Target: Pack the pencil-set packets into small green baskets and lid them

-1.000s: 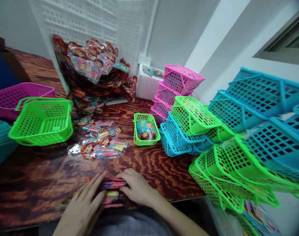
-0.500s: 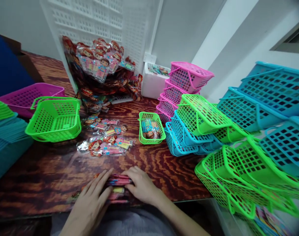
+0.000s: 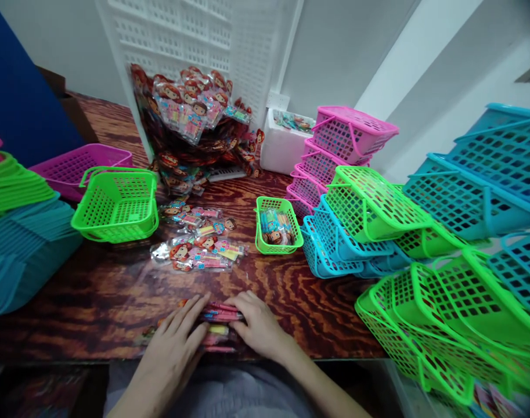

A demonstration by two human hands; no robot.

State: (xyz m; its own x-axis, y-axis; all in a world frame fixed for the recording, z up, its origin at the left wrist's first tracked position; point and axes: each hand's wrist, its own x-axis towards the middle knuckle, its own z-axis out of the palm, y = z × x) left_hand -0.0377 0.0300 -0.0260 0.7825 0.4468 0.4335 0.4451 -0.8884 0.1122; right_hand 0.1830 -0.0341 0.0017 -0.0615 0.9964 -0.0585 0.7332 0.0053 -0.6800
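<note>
Near the front edge of the table, my left hand [image 3: 175,342] curls over the left side of a bunch of clear plastic packets [image 3: 221,315] with pink and yellow contents. From the other side my right hand [image 3: 260,325] grips their right end, thumb and fingers closed around it. The packets lie stacked on edge between my hands, partly hidden under my fingers. Beyond them, several similar packets [image 3: 206,252] with red-haired cartoon heads lie loose on the table. A small green basket [image 3: 282,249] with packets inside stands farther off to the right.
An empty green basket [image 3: 116,217] and a purple basket [image 3: 99,154] stand at left, beside stacked baskets [image 3: 29,232]. A white crate [image 3: 169,35] holds a heap of packets. Pink [image 3: 352,130], blue [image 3: 330,255] and green baskets [image 3: 421,331] pile up at right.
The view has swung slightly left, so the scene sits farther right. My hands remain on the packets with almost the same hold.
</note>
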